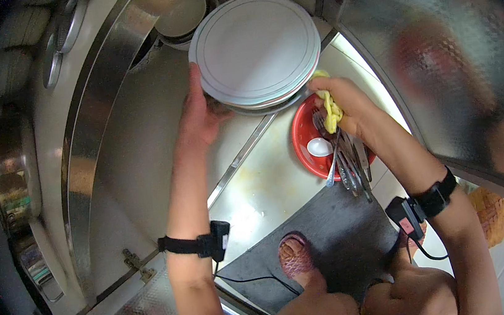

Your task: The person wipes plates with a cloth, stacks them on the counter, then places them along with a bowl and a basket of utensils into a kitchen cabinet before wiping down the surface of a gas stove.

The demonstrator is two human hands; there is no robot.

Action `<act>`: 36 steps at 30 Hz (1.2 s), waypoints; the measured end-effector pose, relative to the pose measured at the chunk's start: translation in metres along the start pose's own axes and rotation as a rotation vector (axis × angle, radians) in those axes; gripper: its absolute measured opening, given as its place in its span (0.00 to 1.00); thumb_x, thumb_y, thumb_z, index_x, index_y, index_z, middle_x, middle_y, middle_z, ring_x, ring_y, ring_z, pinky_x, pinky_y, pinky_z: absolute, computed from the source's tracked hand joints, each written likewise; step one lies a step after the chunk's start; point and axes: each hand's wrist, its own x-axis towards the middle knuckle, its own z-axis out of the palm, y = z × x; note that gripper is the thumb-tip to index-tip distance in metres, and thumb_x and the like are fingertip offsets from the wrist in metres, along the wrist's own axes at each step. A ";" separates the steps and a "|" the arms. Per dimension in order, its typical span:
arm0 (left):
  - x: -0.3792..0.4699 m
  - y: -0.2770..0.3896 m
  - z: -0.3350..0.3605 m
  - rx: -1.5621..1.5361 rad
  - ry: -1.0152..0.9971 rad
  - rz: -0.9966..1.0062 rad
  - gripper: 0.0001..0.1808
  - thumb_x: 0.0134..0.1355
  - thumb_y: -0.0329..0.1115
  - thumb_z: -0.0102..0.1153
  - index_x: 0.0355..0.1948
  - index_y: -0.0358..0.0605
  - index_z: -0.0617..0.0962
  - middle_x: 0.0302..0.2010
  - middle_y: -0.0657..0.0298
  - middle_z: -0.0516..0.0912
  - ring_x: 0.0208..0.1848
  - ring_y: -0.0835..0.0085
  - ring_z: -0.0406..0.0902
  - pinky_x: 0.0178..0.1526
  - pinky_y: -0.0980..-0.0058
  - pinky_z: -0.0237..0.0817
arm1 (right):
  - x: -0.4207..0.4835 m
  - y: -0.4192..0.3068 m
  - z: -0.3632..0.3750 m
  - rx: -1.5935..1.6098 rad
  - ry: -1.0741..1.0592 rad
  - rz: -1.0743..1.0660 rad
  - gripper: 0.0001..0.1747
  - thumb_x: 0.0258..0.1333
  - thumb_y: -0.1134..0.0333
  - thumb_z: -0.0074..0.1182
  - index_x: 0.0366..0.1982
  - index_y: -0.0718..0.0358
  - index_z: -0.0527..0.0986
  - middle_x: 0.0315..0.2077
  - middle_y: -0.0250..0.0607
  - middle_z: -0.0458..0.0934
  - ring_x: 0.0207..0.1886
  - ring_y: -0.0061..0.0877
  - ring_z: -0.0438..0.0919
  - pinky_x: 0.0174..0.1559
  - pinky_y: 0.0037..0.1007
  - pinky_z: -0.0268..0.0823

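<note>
My left hand (200,116) grips the left edge of a stack of round plates (258,49), with a pale plate uppermost. At the stack's lower right edge, my right hand (341,100) holds a crumpled yellow cloth (332,113); its fingertips are partly hidden by the plates, so I cannot tell how firmly they hold the rim. Below that hand, a red plastic basin (300,152) holds a white spoon (319,147), forks and other metal cutlery (349,172), whose handles stick out over the rim.
More bowls or plates (182,16) are stacked at the back of the cabinet. A metal-edged shelf (83,111) with pot lids (71,24) and a metal pot (13,170) is at left. Textured door panels (445,56) stand open at right and lower left. My feet rest by a dark mat (334,227).
</note>
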 end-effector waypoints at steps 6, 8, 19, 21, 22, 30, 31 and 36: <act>0.128 0.043 -0.113 1.316 0.523 0.651 0.39 0.58 0.48 0.53 0.64 0.38 0.56 0.65 0.48 0.55 0.66 0.56 0.54 0.63 0.57 0.51 | -0.021 0.011 0.029 -0.051 -0.187 0.250 0.06 0.49 0.67 0.55 0.29 0.59 0.72 0.21 0.29 0.71 0.20 0.15 0.67 0.22 0.21 0.62; 0.159 0.056 -0.129 1.611 0.498 0.792 0.40 0.58 0.45 0.53 0.65 0.36 0.53 0.65 0.46 0.53 0.67 0.54 0.52 0.64 0.56 0.48 | -0.019 0.011 0.032 -0.011 -0.152 0.278 0.10 0.44 0.68 0.58 0.29 0.63 0.70 0.24 0.35 0.72 0.25 0.22 0.71 0.26 0.26 0.64; 0.152 0.058 -0.159 1.826 0.676 0.832 0.32 0.58 0.44 0.56 0.60 0.43 0.64 0.56 0.51 0.69 0.57 0.54 0.66 0.60 0.53 0.53 | -0.014 0.015 0.026 -0.012 -0.124 0.283 0.13 0.44 0.67 0.58 0.33 0.64 0.71 0.27 0.35 0.72 0.28 0.25 0.71 0.29 0.28 0.64; 0.129 0.052 -0.157 1.869 0.643 0.784 0.28 0.59 0.43 0.56 0.57 0.43 0.67 0.52 0.52 0.74 0.54 0.56 0.70 0.59 0.53 0.54 | -0.015 0.014 0.031 0.012 -0.013 0.249 0.05 0.50 0.66 0.54 0.27 0.59 0.72 0.21 0.29 0.70 0.21 0.15 0.67 0.23 0.21 0.60; 0.114 0.040 -0.150 1.793 0.627 0.799 0.23 0.59 0.41 0.56 0.53 0.42 0.71 0.47 0.53 0.76 0.50 0.58 0.73 0.57 0.54 0.56 | -0.016 0.015 0.031 0.035 0.011 0.246 0.05 0.50 0.66 0.54 0.26 0.59 0.72 0.21 0.29 0.70 0.21 0.15 0.67 0.23 0.20 0.60; -0.019 -0.024 -0.157 1.777 0.542 0.814 0.16 0.56 0.38 0.58 0.44 0.46 0.77 0.39 0.59 0.78 0.45 0.61 0.74 0.51 0.58 0.59 | -0.014 0.020 0.030 0.051 -0.095 0.251 0.14 0.44 0.66 0.59 0.34 0.61 0.70 0.30 0.34 0.71 0.32 0.23 0.69 0.34 0.28 0.64; -0.034 -0.031 -0.146 1.776 0.549 0.816 0.16 0.56 0.38 0.58 0.44 0.46 0.77 0.39 0.59 0.78 0.45 0.61 0.74 0.51 0.58 0.59 | -0.014 0.018 0.029 0.052 -0.081 0.270 0.14 0.44 0.66 0.59 0.34 0.61 0.70 0.29 0.33 0.71 0.32 0.23 0.69 0.34 0.27 0.63; -0.043 -0.014 -0.062 1.051 0.440 0.880 0.24 0.56 0.40 0.59 0.52 0.40 0.73 0.51 0.55 0.74 0.50 0.61 0.72 0.56 0.65 0.58 | -0.010 0.020 0.022 0.044 -0.117 0.267 0.13 0.44 0.67 0.59 0.33 0.60 0.70 0.28 0.34 0.71 0.31 0.23 0.70 0.34 0.28 0.63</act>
